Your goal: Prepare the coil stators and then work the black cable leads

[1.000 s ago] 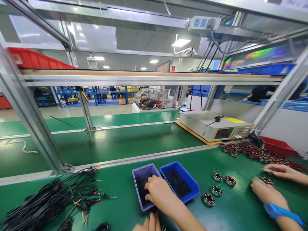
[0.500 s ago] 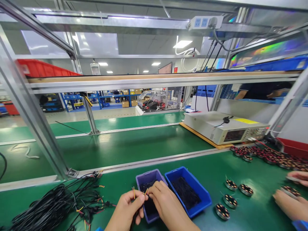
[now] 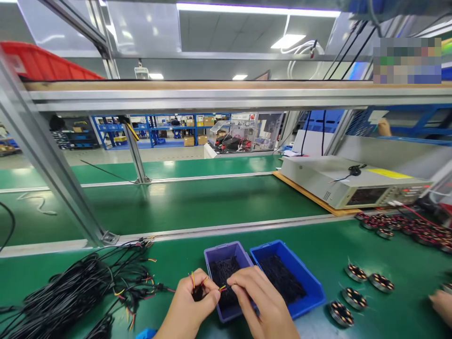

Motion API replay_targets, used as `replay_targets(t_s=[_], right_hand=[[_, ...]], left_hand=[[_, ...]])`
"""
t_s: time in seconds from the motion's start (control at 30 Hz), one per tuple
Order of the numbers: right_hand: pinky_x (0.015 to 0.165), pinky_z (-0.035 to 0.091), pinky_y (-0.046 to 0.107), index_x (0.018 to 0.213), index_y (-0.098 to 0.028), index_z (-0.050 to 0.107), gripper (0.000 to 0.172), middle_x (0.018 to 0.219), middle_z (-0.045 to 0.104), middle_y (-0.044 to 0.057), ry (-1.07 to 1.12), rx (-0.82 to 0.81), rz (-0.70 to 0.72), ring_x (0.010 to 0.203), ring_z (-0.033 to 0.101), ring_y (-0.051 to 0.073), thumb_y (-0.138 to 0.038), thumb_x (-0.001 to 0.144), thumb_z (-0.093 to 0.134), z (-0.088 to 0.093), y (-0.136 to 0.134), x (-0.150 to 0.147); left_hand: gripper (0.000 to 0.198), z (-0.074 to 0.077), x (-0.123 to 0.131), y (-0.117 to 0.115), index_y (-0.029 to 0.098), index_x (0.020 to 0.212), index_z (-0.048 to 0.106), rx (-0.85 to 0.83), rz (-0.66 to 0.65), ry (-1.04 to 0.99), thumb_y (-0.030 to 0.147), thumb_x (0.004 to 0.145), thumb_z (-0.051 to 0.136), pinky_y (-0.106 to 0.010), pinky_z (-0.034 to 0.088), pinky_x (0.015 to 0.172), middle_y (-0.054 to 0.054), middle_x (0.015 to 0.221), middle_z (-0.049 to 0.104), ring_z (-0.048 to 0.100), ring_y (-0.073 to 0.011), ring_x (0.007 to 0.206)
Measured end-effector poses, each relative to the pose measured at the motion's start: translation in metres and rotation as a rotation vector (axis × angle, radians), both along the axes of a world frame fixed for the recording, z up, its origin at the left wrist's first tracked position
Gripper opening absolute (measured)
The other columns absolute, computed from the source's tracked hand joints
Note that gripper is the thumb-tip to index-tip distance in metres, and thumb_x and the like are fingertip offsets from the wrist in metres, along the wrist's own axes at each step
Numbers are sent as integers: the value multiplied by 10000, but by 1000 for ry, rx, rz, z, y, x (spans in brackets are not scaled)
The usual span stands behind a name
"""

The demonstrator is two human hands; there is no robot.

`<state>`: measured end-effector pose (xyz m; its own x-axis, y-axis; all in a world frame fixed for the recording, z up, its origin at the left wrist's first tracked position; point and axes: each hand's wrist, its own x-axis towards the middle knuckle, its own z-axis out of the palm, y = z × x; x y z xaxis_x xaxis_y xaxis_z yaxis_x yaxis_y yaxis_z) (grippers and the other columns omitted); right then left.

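My left hand (image 3: 196,301), closed, grips a black cable whose thin coloured wires (image 3: 222,288) stick out past the thumb toward the right. More red and yellow wire ends rise above its fingers. My right hand (image 3: 259,296) is pinched just beside those wire tips; whatever sits between its fingertips is too small to make out. Both hands hover over the front of a purple bin (image 3: 209,254) filled with short black pieces. Against its right side stands a blue bin (image 3: 314,303) with similar thin black pieces.
A heap of black cables (image 3: 67,287) lies at left. Several round motor parts (image 3: 354,298) sit right of the bins, with a pile (image 3: 409,228) behind. A co-worker's hand (image 3: 443,303) shows at the right edge. A grey instrument (image 3: 346,181) and a metal post (image 3: 63,174) stand behind.
The camera view has tilted down and shifted left. The wires in my left hand now point sideways to the right rather than upward. The co-worker's hands at right have mostly left view.
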<state>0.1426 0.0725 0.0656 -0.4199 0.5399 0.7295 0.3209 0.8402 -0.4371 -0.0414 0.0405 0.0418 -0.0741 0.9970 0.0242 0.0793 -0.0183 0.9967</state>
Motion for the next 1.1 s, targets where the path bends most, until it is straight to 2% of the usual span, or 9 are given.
replay_targets(t_s=[0.2, 0.4, 0.83, 0.97, 1.1], right_hand=[[702, 563, 288, 1026, -206, 606, 210, 877, 677, 59, -34, 66, -9, 800, 655, 190, -83, 1009, 437, 0, -1, -1], [727, 580, 325, 1056, -224, 614, 212, 908, 693, 69, -83, 12, -28, 831, 674, 210, -86, 1000, 463, -3, -3, 1], [736, 579, 326, 1056, -218, 620, 202, 908, 703, 71, -61, 19, -33, 836, 678, 212, -78, 985, 492, 0, -3, 1], [712, 596, 322, 1043, -212, 654, 215, 879, 725, 75, -50, 31, -16, 795, 696, 209, -98, 996, 478, -5, -2, -1], [714, 611, 322, 1225, -219, 661, 318, 963, 761, 93, -75, 53, 6, 812, 711, 209, -87, 1006, 473, -11, -1, 0]], left_hand=[[168, -4, 1, -1, 187, 650, 619, 12, 1, 20, 302, 771, 644, -261, 349, 623, 17, 677, 510, 437, -155, 654], [187, -4, 2, -2, 191, 625, 604, 4, 14, 7, 300, 769, 655, -257, 349, 620, 16, 662, 504, 430, -156, 645], [217, 0, 1, -2, 181, 631, 632, 1, 18, -15, 342, 764, 689, -263, 358, 638, 11, 665, 524, 445, -158, 657], [310, 0, 2, -2, 168, 638, 655, -6, 13, -45, 438, 759, 746, -249, 358, 614, 12, 670, 524, 442, -142, 646], [498, -1, 5, -2, 173, 690, 628, -142, -44, -176, 649, 700, 772, -220, 234, 457, 53, 615, 460, 361, -85, 495]])
